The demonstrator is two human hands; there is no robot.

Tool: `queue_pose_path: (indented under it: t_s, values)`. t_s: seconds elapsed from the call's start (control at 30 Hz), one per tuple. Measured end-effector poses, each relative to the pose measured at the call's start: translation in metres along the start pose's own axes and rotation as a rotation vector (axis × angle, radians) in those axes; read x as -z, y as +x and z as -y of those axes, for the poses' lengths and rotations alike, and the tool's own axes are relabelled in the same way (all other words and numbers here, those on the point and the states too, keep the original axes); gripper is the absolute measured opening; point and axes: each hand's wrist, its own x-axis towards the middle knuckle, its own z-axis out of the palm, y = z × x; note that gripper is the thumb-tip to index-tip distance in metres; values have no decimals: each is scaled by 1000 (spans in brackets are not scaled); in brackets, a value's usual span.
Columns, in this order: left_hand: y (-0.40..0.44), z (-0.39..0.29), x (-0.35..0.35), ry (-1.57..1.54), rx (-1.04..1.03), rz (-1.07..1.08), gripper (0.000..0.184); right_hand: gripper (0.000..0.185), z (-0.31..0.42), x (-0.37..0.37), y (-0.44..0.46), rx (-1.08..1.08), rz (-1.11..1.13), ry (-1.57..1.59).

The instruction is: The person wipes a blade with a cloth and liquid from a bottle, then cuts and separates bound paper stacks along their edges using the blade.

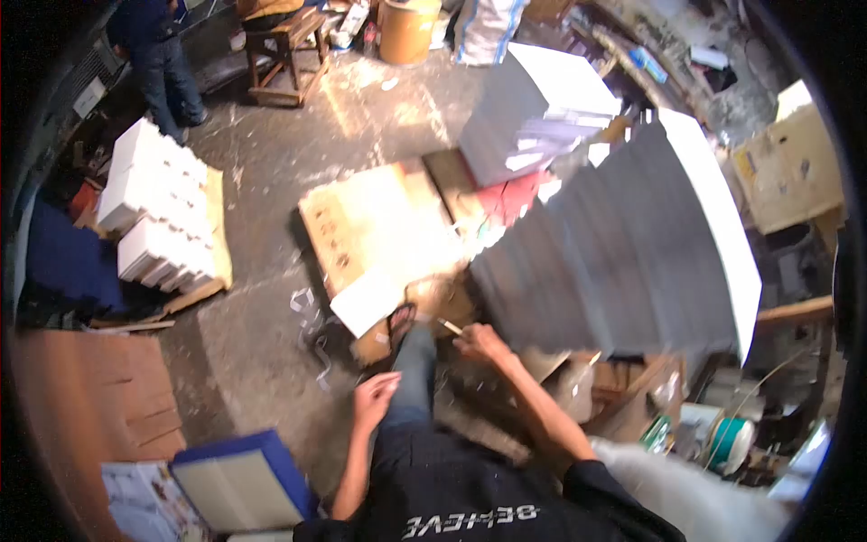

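Observation:
My right hand (483, 343) is closed round a thin pale stick-like tool (449, 326) that points up and left. Below and to its left, my left hand (376, 397) hangs over my leg with its fingers curled; whether anything small is in them cannot be made out. Beyond my hands a flattened cardboard sheet (375, 221) lies on the floor, with a white sheet (368, 303) on its near corner by my sandalled foot (401, 318). A tall stack of dark sheets with a white top (623, 253) rises just right of my right hand.
Another stack (519, 117) stands behind on a red sheet (515, 199). White stacked blocks (149, 181) are at the left, near a person (163, 68). A wooden stool (287, 50) is at the back, a blue-edged box (244, 483) at lower left, a green spool (730, 444) at lower right.

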Motion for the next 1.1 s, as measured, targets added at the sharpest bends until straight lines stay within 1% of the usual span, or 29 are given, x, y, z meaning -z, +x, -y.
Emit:
queue_pose_path:
  t_s: [0.03,0.07,0.1,0.13,0.17,0.2,0.23,0.27,0.3,0.33,0.37,0.4,0.43,0.47,0.5,0.53,0.57,0.63,0.67,0.7,0.73,0.77,0.8,0.83,0.9,0.97,1.0,1.03,1.1]
  values:
    - [7,4,-15,-22,-15,0,28,38,-6,6,-2,55,-94,-22]
    - [-2,73,13,41,-30,-152,22,29,0,21,-18,38,-30,107]
    - [88,44,-36,3,-6,-247,20,26,52,176,11,23,-98,-16]
    - [105,20,-8,367,209,-303,19,23,104,221,1,114,-186,-19]
    - [106,-8,27,756,440,-359,20,20,136,256,-12,164,-227,70]
    - [104,-23,38,599,658,-211,18,18,160,303,-38,235,-247,97]
    - [100,-36,52,441,877,-74,17,13,183,346,-65,221,-262,156]
    - [108,-40,64,477,870,-54,17,5,184,390,-86,75,-209,372]
    - [130,-39,74,575,771,132,13,16,187,422,-103,233,-384,359]
    - [157,-50,80,670,671,317,11,24,188,461,-117,244,-555,201]
    - [183,-72,79,711,657,332,11,22,177,491,-121,291,-793,124]
    - [211,-94,68,654,483,175,10,13,153,519,-118,270,-1028,77]
    - [241,-114,53,586,302,28,12,9,125,557,-120,33,-1158,-194]
    - [276,-140,39,516,464,-29,18,24,82,592,-114,74,-1334,-362]
    - [306,-179,17,474,528,-36,16,28,41,618,-106,-93,-1467,-374]
    - [343,-193,11,470,496,2,14,28,-1,640,-97,-273,-1504,-323]
    - [380,-215,-5,548,370,93,17,29,-39,654,-91,-449,-1534,-271]
    - [453,-283,-43,536,233,173,23,23,-107,657,-76,-551,-1545,-256]
    - [484,-324,-64,584,170,138,24,18,-154,647,-66,-421,-1545,-323]
    - [511,-360,-93,620,105,108,25,24,-156,638,-50,-573,-1524,-495]
    - [541,-377,-112,651,72,112,25,27,-133,648,-48,-856,-1347,-267]
    - [565,-402,-118,751,-83,80,22,29,-164,635,-40,-774,-1469,-169]
    - [604,-424,-143,823,-265,65,19,30,-168,627,-36,-721,-1489,-253]
    - [633,-438,-166,819,-206,91,18,33,-156,627,-34,-772,-1475,-171]
    - [667,-474,-238,899,-277,281,18,36,-155,626,-34,-808,-1451,-222]
    - [727,-501,-313,1040,-488,510,21,39,-140,636,-35,-778,-1463,-138]
    - [747,-517,-358,1072,-499,583,22,43,-137,642,-39,-748,-1425,-262]
    - [761,-527,-401,912,-466,646,26,47,-129,645,-39,-783,-1423,-197]
    - [780,-537,-484,1009,-484,616,34,50,-119,650,-40,-851,-1376,-168]
